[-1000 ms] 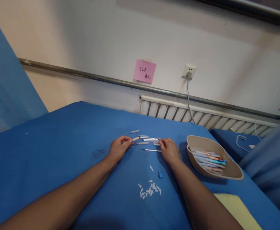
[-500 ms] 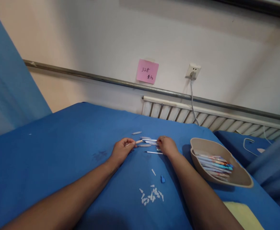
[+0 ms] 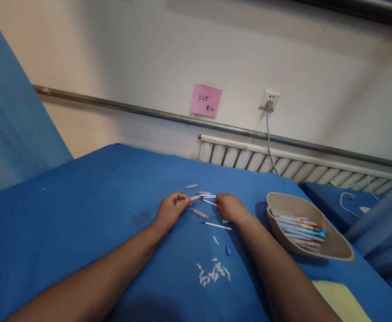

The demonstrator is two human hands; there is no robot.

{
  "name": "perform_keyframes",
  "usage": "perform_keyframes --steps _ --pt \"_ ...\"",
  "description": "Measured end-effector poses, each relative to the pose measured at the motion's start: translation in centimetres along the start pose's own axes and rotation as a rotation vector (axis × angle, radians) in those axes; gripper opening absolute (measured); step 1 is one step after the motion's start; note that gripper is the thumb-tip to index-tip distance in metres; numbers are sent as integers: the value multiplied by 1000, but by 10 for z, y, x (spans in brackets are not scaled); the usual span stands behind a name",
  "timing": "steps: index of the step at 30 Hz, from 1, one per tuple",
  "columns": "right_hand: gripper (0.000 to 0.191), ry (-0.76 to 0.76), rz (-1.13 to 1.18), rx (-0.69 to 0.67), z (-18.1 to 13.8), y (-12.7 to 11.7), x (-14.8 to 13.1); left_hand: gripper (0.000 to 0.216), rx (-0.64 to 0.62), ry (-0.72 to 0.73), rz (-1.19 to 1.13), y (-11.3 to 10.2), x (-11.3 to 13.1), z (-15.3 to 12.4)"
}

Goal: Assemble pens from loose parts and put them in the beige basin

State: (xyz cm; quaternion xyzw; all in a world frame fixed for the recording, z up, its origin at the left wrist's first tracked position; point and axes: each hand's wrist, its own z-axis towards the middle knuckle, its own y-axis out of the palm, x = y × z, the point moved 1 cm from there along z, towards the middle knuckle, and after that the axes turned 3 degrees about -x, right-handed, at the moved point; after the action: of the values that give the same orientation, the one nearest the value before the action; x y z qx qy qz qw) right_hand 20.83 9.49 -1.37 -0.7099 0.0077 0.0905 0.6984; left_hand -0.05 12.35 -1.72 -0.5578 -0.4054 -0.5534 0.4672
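the blue-covered bench point(image 3: 82, 214) carries a beige tray point(image 3: 285, 203) at the right, with coloured pens point(image 3: 300, 228) lying side by side in it. mid-bench, the left hand point(image 3: 169, 212) has its grip pinching a pen barrel point(image 3: 193, 198). the barrel's long axis runs left-right, tan tip toward the right hand point(image 3: 231, 208), whose grip pinches a thin refill point(image 3: 209, 202). small white caps point(image 3: 212, 272) lie nearer.

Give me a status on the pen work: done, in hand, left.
Done: a batch of pens lies in the beige tray. In hand: the left hand pinches a pen barrel, and the right hand seems to hold a thin refill toward it. Left: loose parts beyond the hands, one spare refill on the cloth, a pile of small white pieces.
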Motion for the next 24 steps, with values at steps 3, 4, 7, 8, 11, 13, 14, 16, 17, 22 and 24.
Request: perform_keyframes --steps 3,4,7,8,11,13,14,16,17,22,24 --pt "18 -26 -18 7 -1 0 -7 28 5 3 -7 0 1 -1" --pt "18 -35 -22 13 -2 1 -9 28 10 4 -12 0 1 -1" --pt "19 -65 -9 58 -4 4 -12 30 27 1 -37 -2 1 -1" --pt "19 -71 7 81 -5 5 -12 31 33 1 -47 -3 0 -1" --pt "19 -66 97 171 -5 11 -11 34 65 3 -75 -7 -2 1" --pt "20 -49 184 240 -6 12 -12 35 92 3 -88 -8 -3 2" --pt "20 -38 232 277 -7 12 -12 35 98 1 -92 -9 -3 2" --pt "18 -17 319 350 -11 9 -15 36 94 -2 -97 -9 -3 2" --pt "17 -9 359 384 -14 6 -16 36 84 -2 -100 -9 -2 2" --pt "13 5 644 452 -48 -1 -20 36 -38 7 -124 -6 3 -3" --pt "12 11 797 436 -65 5 -19 34 -100 -9 -146 -4 4 -6"
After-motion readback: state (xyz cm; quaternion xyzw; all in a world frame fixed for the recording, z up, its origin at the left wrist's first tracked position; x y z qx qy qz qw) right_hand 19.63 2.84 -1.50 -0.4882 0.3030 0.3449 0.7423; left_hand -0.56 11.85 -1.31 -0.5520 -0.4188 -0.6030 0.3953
